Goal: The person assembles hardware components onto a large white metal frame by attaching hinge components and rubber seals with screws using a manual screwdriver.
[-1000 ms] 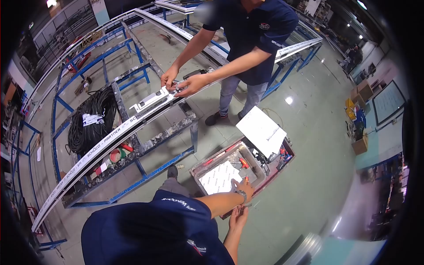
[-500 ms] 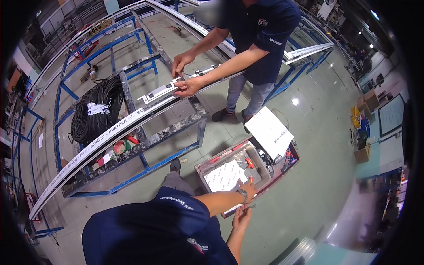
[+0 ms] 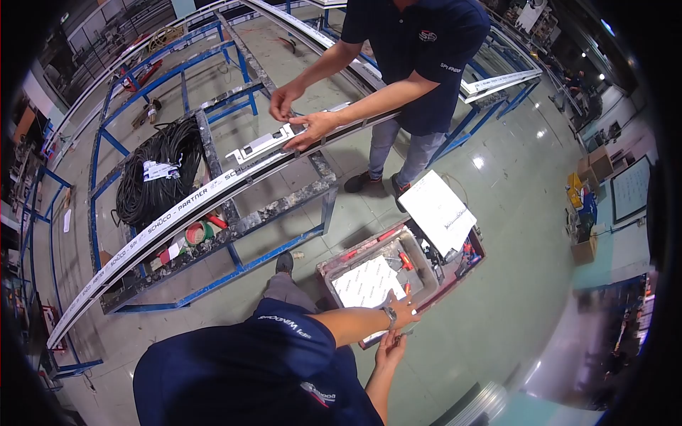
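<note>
Beside left grip (image 3: 403,311), red handle (image 3: 408,289)

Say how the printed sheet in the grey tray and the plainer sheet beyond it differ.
The printed sheet has marks repeated across it; the plainer sheet has marks mainly near one edge. The printed sheet lies inside the grey tray; the plainer sheet lies over the red box's far end. The printed sheet is beside the left hand; the plainer sheet lies apart from it. Both are white.
</note>
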`<state>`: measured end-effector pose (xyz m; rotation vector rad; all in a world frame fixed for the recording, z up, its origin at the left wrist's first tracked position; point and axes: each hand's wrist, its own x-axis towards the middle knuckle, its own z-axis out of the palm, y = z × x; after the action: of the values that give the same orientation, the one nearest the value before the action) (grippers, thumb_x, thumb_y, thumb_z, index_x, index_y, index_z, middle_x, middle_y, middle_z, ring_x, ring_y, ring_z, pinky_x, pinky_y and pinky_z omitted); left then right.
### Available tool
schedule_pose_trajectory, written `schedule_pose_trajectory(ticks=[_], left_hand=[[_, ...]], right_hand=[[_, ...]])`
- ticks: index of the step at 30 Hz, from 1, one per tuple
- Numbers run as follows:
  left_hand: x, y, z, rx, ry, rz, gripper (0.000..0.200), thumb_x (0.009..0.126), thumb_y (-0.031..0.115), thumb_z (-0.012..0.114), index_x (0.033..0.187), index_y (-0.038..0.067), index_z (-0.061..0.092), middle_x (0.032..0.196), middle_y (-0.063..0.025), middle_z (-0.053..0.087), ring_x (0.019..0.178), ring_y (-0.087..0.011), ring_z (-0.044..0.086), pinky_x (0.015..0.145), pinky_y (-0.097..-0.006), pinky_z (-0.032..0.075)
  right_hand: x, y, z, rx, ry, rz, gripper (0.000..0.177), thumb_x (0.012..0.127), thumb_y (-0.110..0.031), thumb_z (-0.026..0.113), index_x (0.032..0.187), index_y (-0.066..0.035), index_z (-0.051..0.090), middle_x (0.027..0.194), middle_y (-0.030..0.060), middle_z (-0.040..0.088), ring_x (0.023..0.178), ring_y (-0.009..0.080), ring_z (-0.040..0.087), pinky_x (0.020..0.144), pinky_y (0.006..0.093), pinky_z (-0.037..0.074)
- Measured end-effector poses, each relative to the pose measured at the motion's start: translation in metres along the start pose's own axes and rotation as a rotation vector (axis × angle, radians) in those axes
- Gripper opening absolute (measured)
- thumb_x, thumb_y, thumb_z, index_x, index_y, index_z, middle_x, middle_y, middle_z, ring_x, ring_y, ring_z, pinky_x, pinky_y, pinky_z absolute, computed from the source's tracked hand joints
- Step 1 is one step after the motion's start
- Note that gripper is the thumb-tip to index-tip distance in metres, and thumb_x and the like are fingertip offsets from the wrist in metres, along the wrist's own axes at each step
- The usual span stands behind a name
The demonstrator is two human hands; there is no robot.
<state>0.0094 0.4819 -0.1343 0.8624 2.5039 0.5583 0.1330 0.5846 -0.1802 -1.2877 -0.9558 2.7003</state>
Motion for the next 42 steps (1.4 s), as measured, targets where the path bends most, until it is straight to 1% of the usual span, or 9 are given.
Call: schedule_pose_trajectory(ticks=[4, 7, 8, 11, 16, 24, 27, 33, 42], left_hand=[[-0.008, 0.000, -0.001, 0.112, 0.010, 0.092, 0.031, 0.090, 0.025, 0.056, 0.119, 0.027, 0.067, 0.146, -0.0116, 0.043, 0.139, -0.0374, 0.035, 0.088, -0.0795, 0.037], [0.000, -0.018, 0.012, 0.211, 0.056, 0.295, 0.024, 0.086, 0.022, 0.059, 0.107, 0.026, 0.071, 0.144, -0.0082, 0.045, 0.135, -0.0317, 0.040, 0.079, -0.0690, 0.048], [-0.001, -0.024, 0.015, 0.289, 0.114, 0.355, 0.021, 0.084, 0.024, 0.060, 0.101, 0.023, 0.072, 0.141, -0.0051, 0.047, 0.133, -0.0254, 0.043, 0.076, -0.0593, 0.052], [0.014, -0.037, 0.030, 0.350, 0.055, 0.528, 0.023, 0.083, 0.026, 0.061, 0.102, 0.019, 0.072, 0.139, -0.0038, 0.048, 0.132, -0.0238, 0.044, 0.076, -0.0559, 0.053], [0.011, -0.029, 0.020, 0.448, 0.122, 0.678, 0.022, 0.081, 0.030, 0.066, 0.101, 0.022, 0.072, 0.116, 0.0032, 0.060, 0.127, -0.0182, 0.049, 0.095, -0.0471, 0.043], [0.028, -0.001, -0.011, 0.839, -0.160, 0.741, 0.034, 0.089, 0.040, 0.061, 0.121, 0.034, 0.065, 0.136, 0.0060, 0.053, 0.138, -0.0202, 0.039, 0.105, -0.0696, 0.027], [0.032, 0.005, -0.014, 0.830, -0.260, 0.714, 0.034, 0.089, 0.043, 0.061, 0.120, 0.033, 0.066, 0.137, 0.0055, 0.052, 0.138, -0.0206, 0.039, 0.105, -0.0717, 0.027], [0.032, 0.010, -0.027, 0.916, -0.279, 0.838, 0.035, 0.087, 0.043, 0.062, 0.117, 0.027, 0.068, 0.130, 0.0045, 0.057, 0.134, -0.0188, 0.044, 0.106, -0.0714, 0.028], [0.020, -0.012, -0.029, 0.901, -0.235, 0.950, 0.036, 0.085, 0.037, 0.063, 0.118, 0.020, 0.064, 0.122, 0.0032, 0.057, 0.126, -0.0168, 0.049, 0.104, -0.0575, 0.035]], right_hand=[[0.001, 0.002, -0.007, 0.071, 0.030, 0.009, 0.032, 0.102, -0.028, 0.055, 0.117, 0.000, 0.055, 0.121, 0.0105, 0.064, 0.108, 0.0195, 0.063, 0.095, 0.0344, 0.051], [0.009, 0.008, -0.012, 0.094, 0.052, -0.003, 0.038, 0.103, -0.031, 0.051, 0.124, 0.000, 0.049, 0.126, 0.0127, 0.059, 0.119, 0.0211, 0.057, 0.101, 0.0374, 0.049], [0.011, 0.007, -0.014, 0.124, 0.040, 0.017, 0.035, 0.103, -0.029, 0.052, 0.123, 0.000, 0.049, 0.124, 0.0119, 0.060, 0.115, 0.0208, 0.060, 0.099, 0.0369, 0.051], [0.005, 0.007, -0.007, 0.134, 0.079, 0.014, 0.032, 0.103, -0.027, 0.052, 0.120, -0.001, 0.050, 0.120, 0.0108, 0.062, 0.111, 0.0204, 0.062, 0.096, 0.0357, 0.052], [0.008, 0.006, -0.023, 0.120, 0.066, 0.038, 0.030, 0.103, -0.026, 0.053, 0.118, 0.000, 0.050, 0.118, 0.0111, 0.063, 0.110, 0.0201, 0.064, 0.094, 0.0349, 0.053], [0.008, 0.006, -0.012, 0.171, 0.032, 0.038, 0.030, 0.103, -0.025, 0.052, 0.117, 0.001, 0.051, 0.119, 0.0132, 0.062, 0.110, 0.0218, 0.064, 0.094, 0.0370, 0.054], [0.005, 0.010, -0.015, 0.198, 0.041, 0.055, 0.031, 0.102, -0.026, 0.053, 0.118, 0.001, 0.051, 0.121, 0.0130, 0.061, 0.111, 0.0219, 0.063, 0.095, 0.0381, 0.054], [-0.010, 0.023, -0.022, 0.172, 0.141, 0.112, 0.029, 0.102, -0.027, 0.054, 0.116, -0.002, 0.054, 0.114, 0.0087, 0.066, 0.104, 0.0201, 0.067, 0.091, 0.0376, 0.055], [0.004, 0.036, -0.038, 0.242, 0.133, 0.144, 0.029, 0.101, -0.024, 0.056, 0.117, -0.001, 0.052, 0.112, 0.0089, 0.064, 0.096, 0.0186, 0.066, 0.083, 0.0334, 0.056]])
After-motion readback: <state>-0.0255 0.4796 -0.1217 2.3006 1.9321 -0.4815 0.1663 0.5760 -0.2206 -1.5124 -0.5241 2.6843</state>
